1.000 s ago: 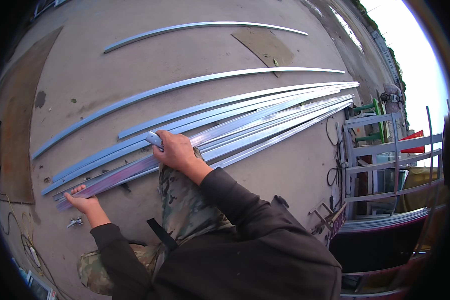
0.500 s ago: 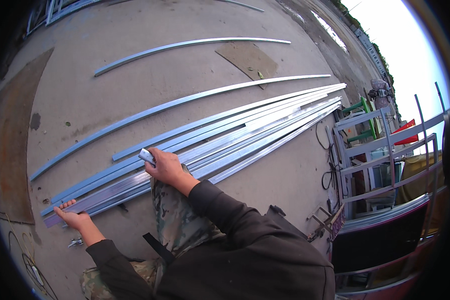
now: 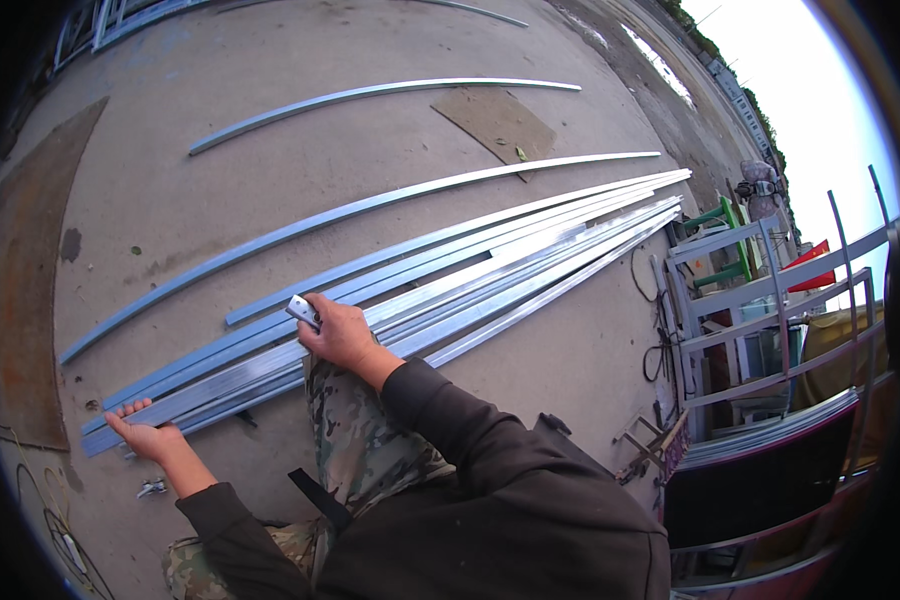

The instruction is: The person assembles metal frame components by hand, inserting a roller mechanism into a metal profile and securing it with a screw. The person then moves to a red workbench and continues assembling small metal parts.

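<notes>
Long silver square metal tubes (image 3: pixel 440 288) lie side by side on the concrete, running from near left to far right. At their near left end my left hand (image 3: pixel 148 432) grips a metal tube (image 3: pixel 225 380), with its fingers curled at the tube's edge and the tube's end sticking out past the hand. My right hand (image 3: pixel 338 333) is closed around a short silver metal piece (image 3: pixel 302 312) with a rounded end, held just above the tubes. Most of that piece is hidden in the fist, so its kind does not show.
Two single tubes lie apart, one long tube (image 3: pixel 300 228) and one shorter tube (image 3: pixel 370 93) farther off. A brown board (image 3: pixel 495 122) lies beyond them, a rusty sheet (image 3: pixel 40 290) at left. Metal frames (image 3: pixel 740 310) and stacked panels (image 3: pixel 765 465) stand at right. A cable (image 3: pixel 60 510) lies near left.
The gripped tube's end has shifted slightly left and its sheen has changed from purplish to silver-blue. My right hand has moved slightly to the right with the metal piece.
</notes>
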Motion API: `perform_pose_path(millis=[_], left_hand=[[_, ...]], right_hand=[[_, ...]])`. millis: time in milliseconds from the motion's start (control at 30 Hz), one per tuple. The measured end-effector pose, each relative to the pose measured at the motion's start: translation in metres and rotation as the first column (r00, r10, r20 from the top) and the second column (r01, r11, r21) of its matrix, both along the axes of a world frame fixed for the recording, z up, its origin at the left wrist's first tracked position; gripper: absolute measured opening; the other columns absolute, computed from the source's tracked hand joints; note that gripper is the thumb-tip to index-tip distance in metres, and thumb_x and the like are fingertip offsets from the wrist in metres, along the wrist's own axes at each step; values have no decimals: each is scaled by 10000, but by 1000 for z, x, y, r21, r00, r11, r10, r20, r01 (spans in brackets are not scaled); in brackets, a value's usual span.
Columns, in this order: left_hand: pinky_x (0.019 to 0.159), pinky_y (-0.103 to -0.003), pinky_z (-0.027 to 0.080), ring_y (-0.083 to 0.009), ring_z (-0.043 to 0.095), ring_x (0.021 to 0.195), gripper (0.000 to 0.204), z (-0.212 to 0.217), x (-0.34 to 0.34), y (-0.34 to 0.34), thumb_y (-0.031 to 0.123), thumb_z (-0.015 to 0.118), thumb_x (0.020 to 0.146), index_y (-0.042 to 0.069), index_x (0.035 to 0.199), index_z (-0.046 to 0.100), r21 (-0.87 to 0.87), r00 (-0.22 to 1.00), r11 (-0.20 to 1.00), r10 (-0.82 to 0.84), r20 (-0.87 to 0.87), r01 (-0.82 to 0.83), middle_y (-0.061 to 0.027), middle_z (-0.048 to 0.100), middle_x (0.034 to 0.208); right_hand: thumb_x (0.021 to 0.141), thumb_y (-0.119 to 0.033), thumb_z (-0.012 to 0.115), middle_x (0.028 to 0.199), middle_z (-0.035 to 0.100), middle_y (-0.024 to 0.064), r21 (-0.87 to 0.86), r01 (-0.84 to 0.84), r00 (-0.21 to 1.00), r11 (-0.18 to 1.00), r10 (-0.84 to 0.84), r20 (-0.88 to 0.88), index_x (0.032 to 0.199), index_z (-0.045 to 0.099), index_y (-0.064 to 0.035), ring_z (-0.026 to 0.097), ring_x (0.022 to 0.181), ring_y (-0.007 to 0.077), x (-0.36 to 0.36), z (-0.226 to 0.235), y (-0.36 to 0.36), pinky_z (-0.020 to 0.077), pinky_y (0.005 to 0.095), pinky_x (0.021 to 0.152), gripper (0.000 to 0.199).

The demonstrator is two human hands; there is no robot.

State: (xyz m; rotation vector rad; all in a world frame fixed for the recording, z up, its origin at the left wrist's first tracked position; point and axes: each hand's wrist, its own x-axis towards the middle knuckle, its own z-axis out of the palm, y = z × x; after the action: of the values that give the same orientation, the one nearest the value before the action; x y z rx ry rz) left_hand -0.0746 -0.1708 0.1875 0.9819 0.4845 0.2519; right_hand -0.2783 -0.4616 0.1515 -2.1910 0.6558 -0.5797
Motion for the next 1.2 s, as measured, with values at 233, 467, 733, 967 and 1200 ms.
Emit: perform_pose_path(millis=[233,467,733,967,1200], left_hand=[[711,-318,503,-156,503,763,336,4,-5,-3,417,603,975,108,953,472,-14,1000,1000,-3,14,3,-10,468,863],[713,-313,498,-153,498,761,325,5,-6,-4,409,590,984,109,962,467,-32,1000,999,-13,0,13,-13,466,862],[699,-316,480,-156,472,733,308,5,-6,-3,389,578,991,120,932,441,-52,1000,998,-23,10,24,-12,444,832],[689,-317,479,-157,461,717,309,14,-9,-7,382,560,1002,118,924,420,-69,999,996,-51,17,52,-8,421,803],[691,-313,486,-154,462,711,295,24,-15,-14,371,532,1018,121,914,415,-53,999,998,-32,0,32,-3,416,800]], right_hand=[[822,-271,670,798,679,159,6,-7,1000,1000,7,-2,1138,606,-59,671,744,364,-4,3,-4,537,436,700,385],[823,-256,673,816,681,179,35,-27,999,999,28,-42,1129,605,-43,678,760,364,-6,9,-6,545,423,712,379],[821,-268,661,791,673,167,35,-17,1000,999,18,-8,1116,604,-43,673,748,361,-6,7,-5,536,441,706,375],[822,-255,676,790,678,172,-1,-1,1000,1000,1,-16,1123,604,-44,677,735,362,-7,8,-5,545,425,694,375],[824,-269,674,779,673,161,-22,6,1000,1000,-6,11,1115,601,-58,668,737,368,-6,6,-3,537,445,693,367]])
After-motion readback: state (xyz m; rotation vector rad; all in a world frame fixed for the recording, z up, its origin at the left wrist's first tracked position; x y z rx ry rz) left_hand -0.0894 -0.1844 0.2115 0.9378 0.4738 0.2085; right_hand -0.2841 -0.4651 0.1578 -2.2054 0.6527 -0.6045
